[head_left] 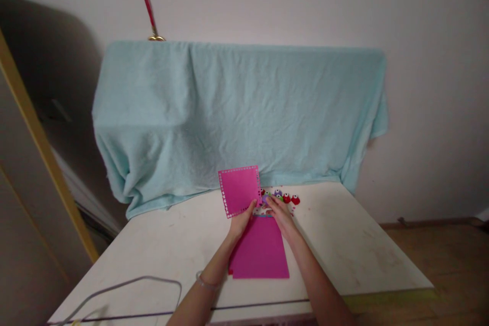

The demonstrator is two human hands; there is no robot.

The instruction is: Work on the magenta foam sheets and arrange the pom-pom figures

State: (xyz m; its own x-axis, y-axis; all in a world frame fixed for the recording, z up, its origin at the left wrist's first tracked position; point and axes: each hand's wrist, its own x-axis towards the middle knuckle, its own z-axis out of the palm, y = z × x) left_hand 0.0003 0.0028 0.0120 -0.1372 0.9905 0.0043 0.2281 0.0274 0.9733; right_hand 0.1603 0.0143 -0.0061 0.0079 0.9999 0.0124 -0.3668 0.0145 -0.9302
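My left hand [242,222] is closed on a square pink sheet [240,189] by its lower right corner. Small holes are punched along the sheet's edges, and it is tilted up above the table. The fingers of my right hand [281,212] are pinched together around a small purple piece [266,198], close to the sheet's right edge. Several small owl-like pieces with round eyes, among them a red one [295,199], lie just beyond this hand. Under both wrists is a larger magenta sheet [262,249], lying flat; a bit of red shows at its lower left corner.
The white table [344,244] stands against a light blue cloth [244,112] draped along the back. A grey cable [143,278] curves over the front left. Scissors with gold handles [156,38] and a red strap are visible above the cloth.
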